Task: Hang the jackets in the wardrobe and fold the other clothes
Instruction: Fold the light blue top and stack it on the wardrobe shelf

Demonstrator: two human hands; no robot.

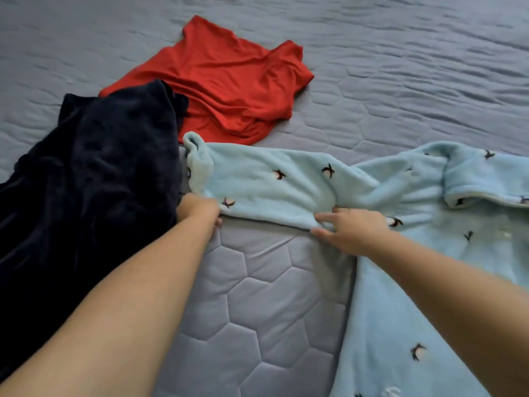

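A light blue fleece garment [286, 184] with small penguin prints lies spread over the right half of the bed, one sleeve stretched out to the left. My left hand [197, 209] grips the cuff end of that sleeve. Near the armpit, my right hand [349, 227] pinches the sleeve's lower edge, thumb under and fingers partly straight. A dark navy velvety garment [94, 173] lies crumpled at the left. Behind both, a red top [226, 81] lies rumpled and flat.
Everything rests on a grey quilted bedspread [272, 305] with a hexagon stitch pattern. Bare bedspread shows between my forearms and across the far side of the bed. The navy garment's edge touches the blue sleeve's cuff.
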